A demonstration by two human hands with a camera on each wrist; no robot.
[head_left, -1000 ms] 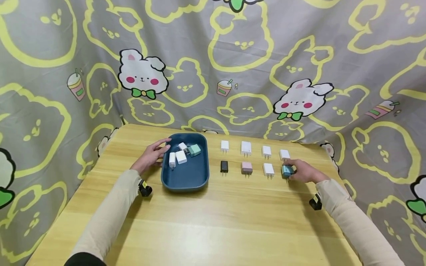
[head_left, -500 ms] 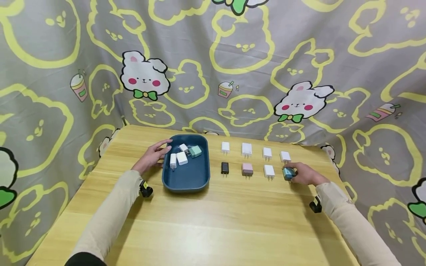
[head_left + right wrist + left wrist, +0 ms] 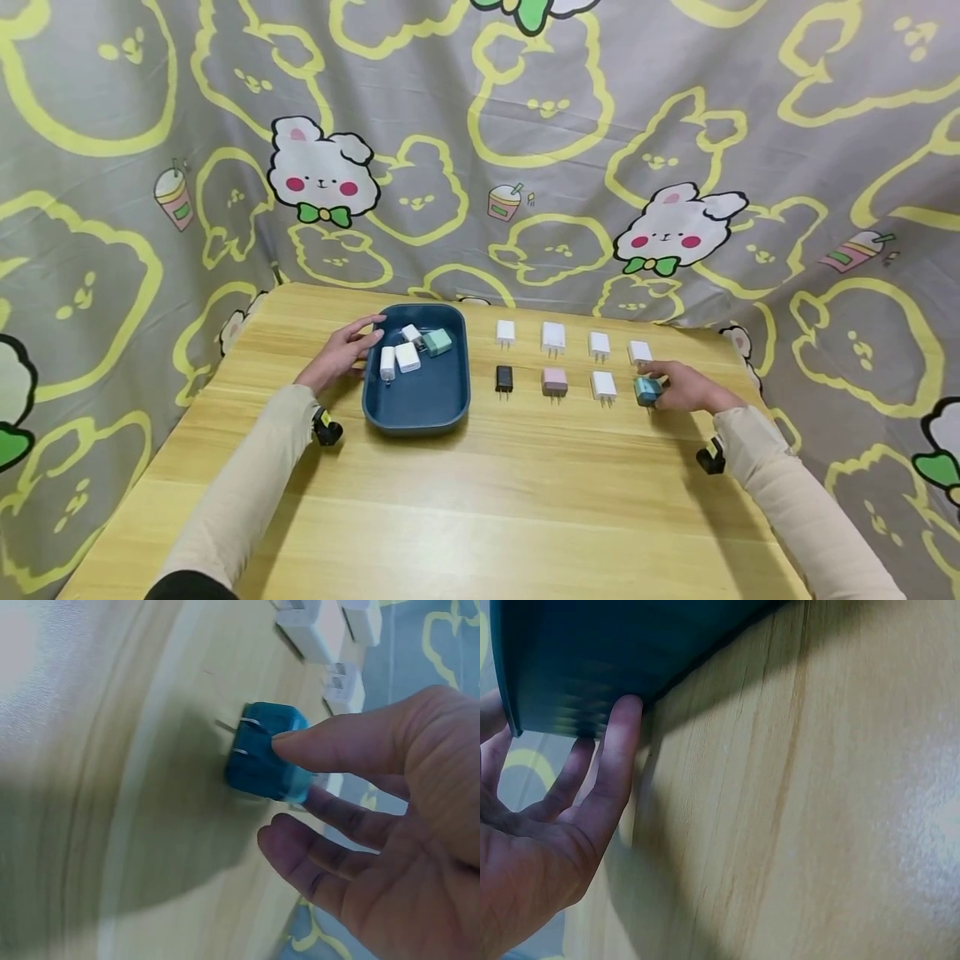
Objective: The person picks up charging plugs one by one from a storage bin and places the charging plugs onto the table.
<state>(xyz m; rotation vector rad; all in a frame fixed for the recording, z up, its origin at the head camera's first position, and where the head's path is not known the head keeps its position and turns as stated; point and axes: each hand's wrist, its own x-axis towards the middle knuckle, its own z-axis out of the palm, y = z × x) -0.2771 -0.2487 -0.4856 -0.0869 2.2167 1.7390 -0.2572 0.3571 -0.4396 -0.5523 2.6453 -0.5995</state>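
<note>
My right hand [image 3: 686,388] pinches a teal plug-in charger [image 3: 259,754] between thumb and fingers, close over the table at the right end of the front row. The charger's prongs point toward the near edge. A white charger [image 3: 639,352] lies just behind it. At the left, my left hand [image 3: 341,357] grips the side of a dark blue tray [image 3: 420,417], with fingertips over its rim and others against its outer wall. Inside the tray lie a mint green charger [image 3: 437,342] and several white chargers [image 3: 407,357].
Two rows of chargers lie on the wooden table [image 3: 480,500], prongs facing near. The front row also has a black one [image 3: 504,379], a pink one [image 3: 555,382] and a white one [image 3: 603,385]. A patterned grey curtain [image 3: 435,83] encloses the back and sides.
</note>
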